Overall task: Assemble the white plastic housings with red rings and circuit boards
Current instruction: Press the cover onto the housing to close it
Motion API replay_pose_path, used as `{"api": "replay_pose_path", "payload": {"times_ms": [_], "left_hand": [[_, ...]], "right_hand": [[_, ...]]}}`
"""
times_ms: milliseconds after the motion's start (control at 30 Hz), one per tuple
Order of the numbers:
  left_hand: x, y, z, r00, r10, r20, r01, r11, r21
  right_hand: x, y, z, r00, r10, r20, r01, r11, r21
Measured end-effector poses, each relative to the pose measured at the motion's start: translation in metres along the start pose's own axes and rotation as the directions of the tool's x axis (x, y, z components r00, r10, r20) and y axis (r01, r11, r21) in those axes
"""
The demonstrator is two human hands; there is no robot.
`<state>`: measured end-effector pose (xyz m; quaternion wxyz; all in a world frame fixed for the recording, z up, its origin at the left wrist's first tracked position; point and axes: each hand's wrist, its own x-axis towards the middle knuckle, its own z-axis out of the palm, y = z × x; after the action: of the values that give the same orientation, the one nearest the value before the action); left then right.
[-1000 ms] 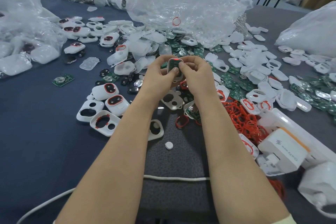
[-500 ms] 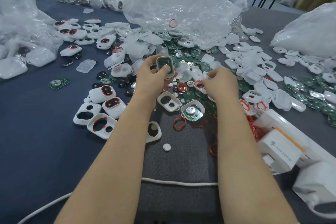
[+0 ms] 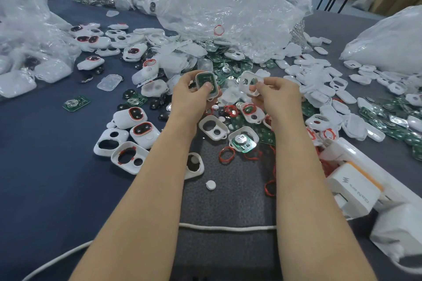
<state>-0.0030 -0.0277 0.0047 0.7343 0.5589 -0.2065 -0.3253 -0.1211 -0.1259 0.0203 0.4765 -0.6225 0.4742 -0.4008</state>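
Note:
My left hand (image 3: 191, 98) grips a white housing half with a green circuit board seated in it (image 3: 205, 82), its open face toward me and my thumb on its lower part. My right hand (image 3: 274, 96) pinches a second white housing shell with two holes (image 3: 247, 82) just to the right, a small gap between the two parts. Both are raised above the table's middle. Below my hands lie an empty white housing (image 3: 213, 126), a housing with a board in it (image 3: 243, 139), and a loose red ring (image 3: 226, 154).
Finished housings with red rings (image 3: 142, 131) sit at the left. Green circuit boards (image 3: 388, 121) and white shells (image 3: 319, 89) spread to the right. Crumpled clear plastic bags (image 3: 228, 7) fill the back. A white charger box (image 3: 354, 189) and white cable (image 3: 228, 227) lie close by.
My hands separated from holding one housing together. The left kept the housing with its board, while the right reached down to the pile and came up holding a second white shell.

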Motion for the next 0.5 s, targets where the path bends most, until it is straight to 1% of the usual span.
{"api": "replay_pose_path", "payload": {"times_ms": [100,167,200,233,267,300,333,367,400,433,500], "left_hand": [[-0.001,0.001,0.001,1.0,-0.005,-0.021,0.004,1.0,-0.031],[-0.001,0.002,0.001,0.999,-0.002,-0.046,-0.001,0.998,-0.063],[-0.001,0.003,0.002,0.998,0.002,-0.061,-0.007,0.997,-0.082],[-0.001,0.003,0.002,0.997,0.01,-0.077,-0.018,0.995,-0.101],[-0.001,0.004,0.002,0.995,0.024,-0.098,-0.035,0.992,-0.118],[-0.001,0.004,0.001,0.992,0.042,-0.123,-0.058,0.99,-0.129],[-0.001,0.004,0.001,0.987,0.064,-0.148,-0.083,0.988,-0.13],[0.0,0.005,0.0,0.982,0.084,-0.167,-0.106,0.987,-0.123],[0.0,0.005,0.0,0.979,0.103,-0.174,-0.125,0.985,-0.116],[0.0,0.006,-0.001,0.977,0.121,-0.173,-0.14,0.985,-0.1],[0.0,0.007,-0.001,0.973,0.159,-0.168,-0.165,0.986,-0.028]], "right_hand": [[-0.005,-0.004,0.002,1.0,-0.013,0.014,0.012,0.999,0.033],[-0.006,-0.005,0.006,0.998,-0.066,-0.021,0.065,0.997,-0.029],[-0.007,-0.007,0.009,0.996,-0.094,-0.009,0.093,0.993,-0.075],[-0.009,-0.009,0.012,0.992,-0.116,0.046,0.12,0.986,-0.114],[-0.011,-0.012,0.015,0.981,-0.13,0.143,0.149,0.979,-0.137],[-0.014,-0.013,0.018,0.958,-0.132,0.254,0.171,0.976,-0.137],[-0.017,-0.013,0.021,0.935,-0.136,0.329,0.19,0.972,-0.137],[-0.018,-0.012,0.022,0.928,-0.149,0.341,0.214,0.963,-0.161],[-0.017,-0.011,0.023,0.941,-0.175,0.291,0.24,0.948,-0.208],[-0.013,-0.009,0.023,0.961,-0.198,0.195,0.247,0.93,-0.273],[-0.001,-0.005,0.02,0.981,-0.196,-0.009,0.173,0.887,-0.429]]}}
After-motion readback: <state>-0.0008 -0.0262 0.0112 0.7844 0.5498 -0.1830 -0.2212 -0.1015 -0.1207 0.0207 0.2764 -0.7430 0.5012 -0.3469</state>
